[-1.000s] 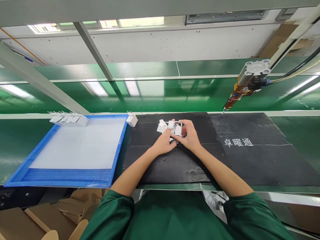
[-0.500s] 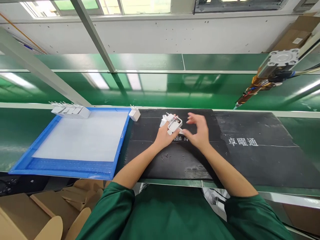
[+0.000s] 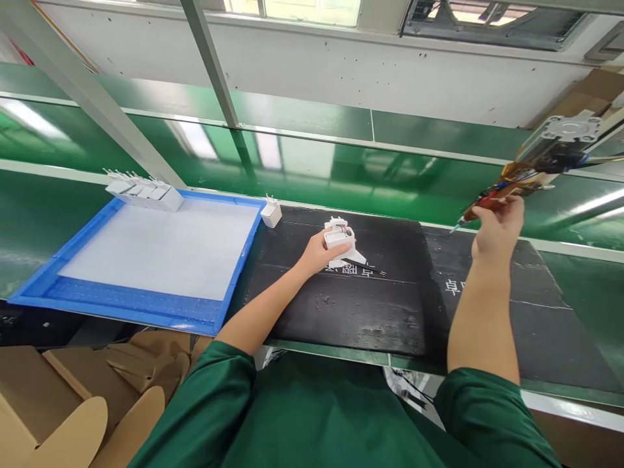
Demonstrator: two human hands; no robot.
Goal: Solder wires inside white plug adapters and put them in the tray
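Holding one white plug housing [image 3: 340, 239], open at the top, in the left hand [image 3: 318, 253], thumb across its near wall, above the left black mat [image 3: 316, 315]. Inside, a bit of red wire, too small to count. Just below, a pale pointed piece [image 3: 358, 258]; cannot tell whether attached. Gripping one wired tool [image 3: 511, 173], orange-brown, in the right hand [image 3: 496, 227], fingers curled round its shaft, below a single grey cylinder [image 3: 570, 127]. Two black mats, side by side. To the left, one blue-edged tray [image 3: 160, 247], with a row of at least four plug adapters [image 3: 146, 192] at its far left corner, too bunched for a sure count. One lone adapter [image 3: 272, 216], prongs up, by the far right corner. In the way: right forearm [image 3: 485, 312], across part of the white lettering [image 3: 452, 286] on the right mat [image 3: 546, 331].
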